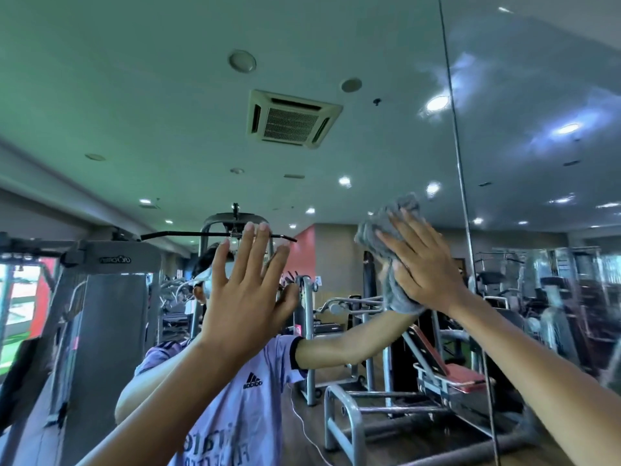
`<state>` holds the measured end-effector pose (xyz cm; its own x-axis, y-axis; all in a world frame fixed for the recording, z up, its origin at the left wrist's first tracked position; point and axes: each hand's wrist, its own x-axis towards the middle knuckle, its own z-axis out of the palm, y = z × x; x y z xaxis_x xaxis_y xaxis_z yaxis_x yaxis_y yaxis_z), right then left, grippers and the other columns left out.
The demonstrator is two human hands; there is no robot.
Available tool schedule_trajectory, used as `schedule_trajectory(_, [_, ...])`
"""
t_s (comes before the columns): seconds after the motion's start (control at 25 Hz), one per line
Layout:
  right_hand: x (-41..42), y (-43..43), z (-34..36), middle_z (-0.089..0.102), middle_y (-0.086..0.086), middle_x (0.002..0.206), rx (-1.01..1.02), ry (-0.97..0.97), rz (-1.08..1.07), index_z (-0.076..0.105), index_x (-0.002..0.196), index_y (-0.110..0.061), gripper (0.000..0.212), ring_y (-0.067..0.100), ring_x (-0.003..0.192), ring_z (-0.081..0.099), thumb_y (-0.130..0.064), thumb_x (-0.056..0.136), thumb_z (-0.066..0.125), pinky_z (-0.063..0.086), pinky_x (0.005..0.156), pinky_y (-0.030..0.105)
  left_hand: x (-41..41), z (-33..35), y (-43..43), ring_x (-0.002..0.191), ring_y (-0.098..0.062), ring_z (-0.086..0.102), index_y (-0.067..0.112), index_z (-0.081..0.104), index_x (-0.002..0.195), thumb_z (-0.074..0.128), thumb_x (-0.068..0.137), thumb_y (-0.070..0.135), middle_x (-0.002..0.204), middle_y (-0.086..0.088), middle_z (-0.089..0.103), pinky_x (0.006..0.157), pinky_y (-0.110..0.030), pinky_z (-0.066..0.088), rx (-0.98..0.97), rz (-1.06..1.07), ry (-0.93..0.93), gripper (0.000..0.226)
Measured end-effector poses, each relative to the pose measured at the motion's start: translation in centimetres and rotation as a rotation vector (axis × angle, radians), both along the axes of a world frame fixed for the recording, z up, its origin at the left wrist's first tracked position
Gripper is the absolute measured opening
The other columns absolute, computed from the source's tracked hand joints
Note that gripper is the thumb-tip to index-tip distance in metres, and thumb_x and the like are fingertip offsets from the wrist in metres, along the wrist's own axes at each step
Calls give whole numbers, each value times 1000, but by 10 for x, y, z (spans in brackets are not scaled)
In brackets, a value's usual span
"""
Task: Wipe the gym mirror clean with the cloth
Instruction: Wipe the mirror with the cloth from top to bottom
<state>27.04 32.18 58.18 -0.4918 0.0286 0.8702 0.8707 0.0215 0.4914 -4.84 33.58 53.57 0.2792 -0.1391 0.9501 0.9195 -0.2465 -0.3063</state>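
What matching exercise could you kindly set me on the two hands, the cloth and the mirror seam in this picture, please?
Column one:
1 left hand
2 right hand
3 cloth
4 mirror seam

Column two:
A grey, bunched under a hand
B thin vertical line right of the cloth
C fingers spread, holding nothing
D flat on the cloth, pressing it to the mirror

Pairs: 1-C; 2-D; 3-A; 4-B

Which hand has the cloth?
The right hand, pressing the grey cloth flat to the mirror; the left hand is bare, fingers spread.
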Motion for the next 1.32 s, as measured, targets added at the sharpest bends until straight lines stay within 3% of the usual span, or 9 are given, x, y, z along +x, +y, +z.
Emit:
schedule_trajectory(0.08, [36,-2,4,26,8,161,-23,32,9,32,152,-22,61,28,150,19,-26,92,31,19,121,53,4,1,-1,148,-38,25,6,53,141,36,96,46,156,-24,33,117,-61,20,-6,4,2,62])
schedule_trajectory(0.24, [17,0,27,26,5,162,55,966,148,34,153,-18,67,24,151,18,-39,92,17,20,120,53,12,5,0,146,-33,30,7,56,138,41,95,44,154,-22,39,117,-58,21,44,-4,94,59])
schedule_trajectory(0.44, [53,-4,-20,27,11,161,-25,-32,20,36,150,-16,55,29,150,19,-22,95,32,16,122,53,12,0,2,149,-31,24,7,52,143,36,98,47,157,-20,34,118,-58,21,41,1,107,62])
schedule_trajectory(0.64, [14,3,-7,24,8,162,84,979,150,32,153,-16,60,27,151,17,-32,96,21,20,119,56,14,0,1,149,-32,23,7,49,145,36,98,45,157,-21,33,117,-60,22,27,7,107,62])
schedule_trajectory(0.8, [20,-8,-21,25,11,161,-49,-290,-52,34,150,-19,56,30,149,20,-28,94,34,16,122,53,13,-1,1,148,-34,26,8,49,145,37,98,44,157,-21,34,116,-60,24,24,7,122,61])
schedule_trajectory(0.84, [35,-12,-16,27,10,160,-81,-332,-55,35,149,-20,58,30,149,20,-26,92,36,18,121,54,11,-1,1,148,-34,28,8,49,145,38,97,44,156,-21,35,115,-61,26,26,3,129,60])
schedule_trajectory(1.04, [-16,6,-11,26,7,161,102,1032,127,32,153,-18,59,28,150,18,-34,98,22,20,119,55,-2,-2,3,144,-32,37,11,59,137,41,98,40,152,-17,43,113,-55,34,60,-42,189,52])
schedule_trajectory(1.24, [-69,0,-28,37,11,156,16,-77,88,39,148,-20,56,32,145,31,-26,93,38,23,119,56,-37,-3,-1,142,-30,40,17,60,137,44,98,40,151,-13,46,112,-52,35,68,-2,229,48])
schedule_trajectory(1.32, [-66,2,-15,36,9,157,15,180,116,40,149,-20,56,31,146,29,-26,93,36,27,115,59,-62,-5,-4,143,-31,39,18,60,137,48,96,39,152,-13,45,113,-51,31,64,25,205,48])
